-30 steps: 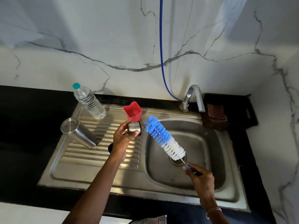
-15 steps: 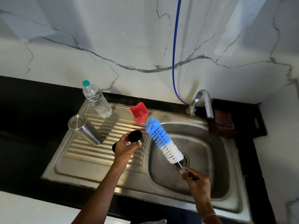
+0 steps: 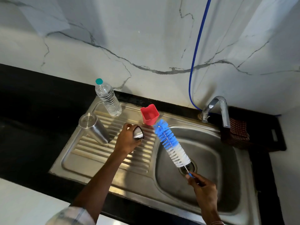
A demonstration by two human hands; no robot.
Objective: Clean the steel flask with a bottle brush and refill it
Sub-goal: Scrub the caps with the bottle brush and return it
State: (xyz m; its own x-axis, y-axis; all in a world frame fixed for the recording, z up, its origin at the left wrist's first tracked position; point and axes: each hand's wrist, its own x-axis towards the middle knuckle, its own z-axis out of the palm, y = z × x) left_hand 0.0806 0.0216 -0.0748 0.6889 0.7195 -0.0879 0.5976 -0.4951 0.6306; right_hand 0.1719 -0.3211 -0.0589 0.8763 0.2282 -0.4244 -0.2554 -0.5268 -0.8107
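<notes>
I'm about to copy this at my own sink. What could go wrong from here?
The left hand grips only a small steel piece, perhaps the flask's cap; it could slip onto the drainboard. The brush, held by the right hand at its handle end, may knock over the red cup close by its tip.

A: What's the left hand [image 3: 125, 140] got?
B: A small steel piece [image 3: 138, 133], gripped over the drainboard [image 3: 90, 161].
A: And the right hand [image 3: 203, 190]?
B: It pinches the brush [image 3: 172, 145] by its wire handle, bristles slanting over the basin [image 3: 217, 161] toward the red cup [image 3: 149, 114].
A: The flask [image 3: 93, 127]?
B: Standing alone, near the bottle [image 3: 108, 98].
</notes>
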